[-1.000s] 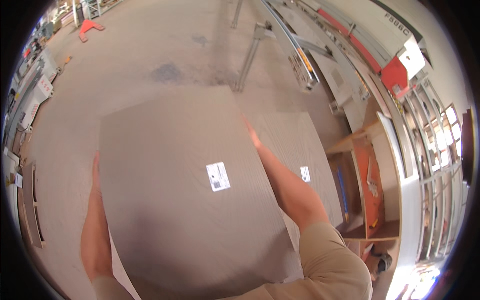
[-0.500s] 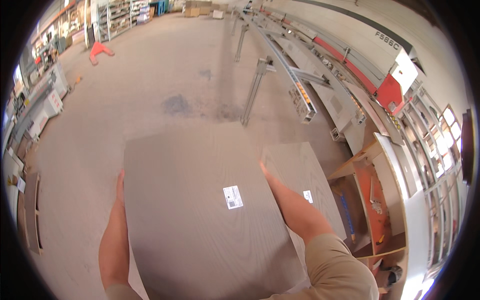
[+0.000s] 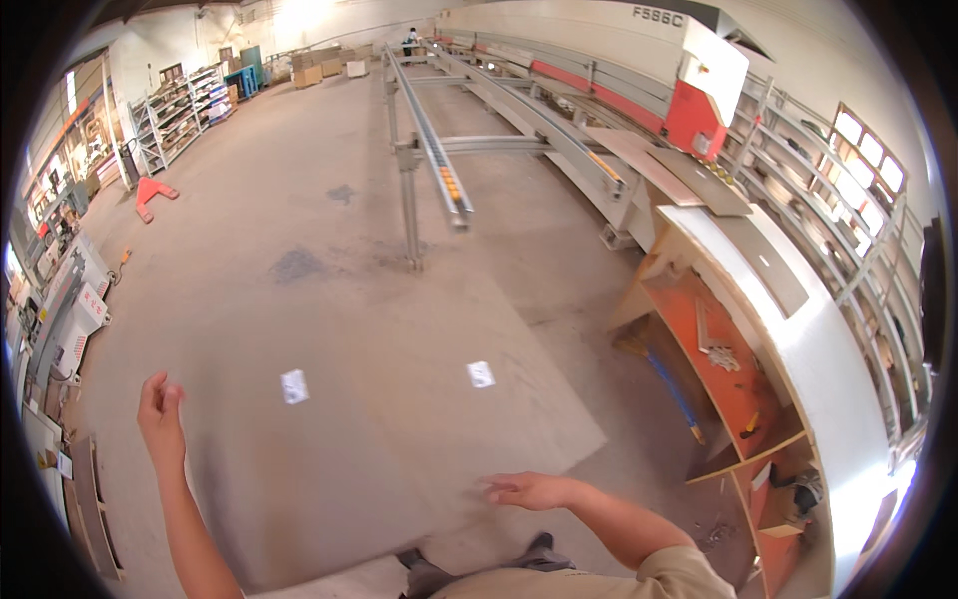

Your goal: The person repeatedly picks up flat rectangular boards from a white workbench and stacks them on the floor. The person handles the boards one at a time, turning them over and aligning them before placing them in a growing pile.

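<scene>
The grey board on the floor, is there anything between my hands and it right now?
Nothing visible. The grey board lies flat on the concrete floor, apart from both hands. The left hand hangs open over its left edge, the right hand open over its near right edge, with only air between.

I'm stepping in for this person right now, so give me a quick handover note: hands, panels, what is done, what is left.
Left hand: empty, fingers loosely curled, raised over the left edge of the grey panel.
Right hand: empty, open and flat, over the panel's near edge.
Panels: the grey panel lies flat and seems to rest on a second panel of the same kind; each bears a small white label.
Done: the panel is out of both hands.
Left: checking that the edges line up.
</scene>
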The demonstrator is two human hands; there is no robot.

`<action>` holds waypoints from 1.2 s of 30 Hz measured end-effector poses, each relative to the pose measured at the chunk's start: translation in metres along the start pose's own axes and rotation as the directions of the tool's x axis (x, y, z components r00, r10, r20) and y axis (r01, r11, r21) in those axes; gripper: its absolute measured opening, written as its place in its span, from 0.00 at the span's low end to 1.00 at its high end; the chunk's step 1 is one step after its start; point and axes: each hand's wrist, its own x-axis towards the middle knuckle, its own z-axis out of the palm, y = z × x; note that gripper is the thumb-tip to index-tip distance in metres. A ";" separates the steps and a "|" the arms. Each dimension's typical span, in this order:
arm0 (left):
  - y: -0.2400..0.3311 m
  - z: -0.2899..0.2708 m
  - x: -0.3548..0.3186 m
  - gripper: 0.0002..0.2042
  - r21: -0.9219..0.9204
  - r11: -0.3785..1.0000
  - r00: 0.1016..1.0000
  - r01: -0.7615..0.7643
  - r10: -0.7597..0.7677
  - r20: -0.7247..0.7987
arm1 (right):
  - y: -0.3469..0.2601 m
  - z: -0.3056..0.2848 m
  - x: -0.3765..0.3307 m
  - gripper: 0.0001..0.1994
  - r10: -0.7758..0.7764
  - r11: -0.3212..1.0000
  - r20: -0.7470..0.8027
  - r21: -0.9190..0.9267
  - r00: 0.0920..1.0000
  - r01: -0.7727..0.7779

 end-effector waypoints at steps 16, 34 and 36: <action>0.317 0.408 -0.297 0.12 -0.249 0.961 0.800 -0.120 0.242 0.549 | 0.156 -0.155 -0.321 0.25 0.099 0.949 -0.653 -0.165 0.751 -0.269; 0.486 0.728 -0.260 0.21 -0.315 0.888 0.374 -0.336 0.433 0.820 | 0.199 -0.565 -0.413 0.28 -0.127 0.861 -0.806 -0.379 0.579 -0.339; 0.502 0.770 -0.254 0.20 -0.332 0.895 0.346 -0.299 0.426 0.836 | 0.214 -0.624 -0.422 0.29 -0.068 0.876 -0.812 -0.327 0.579 -0.355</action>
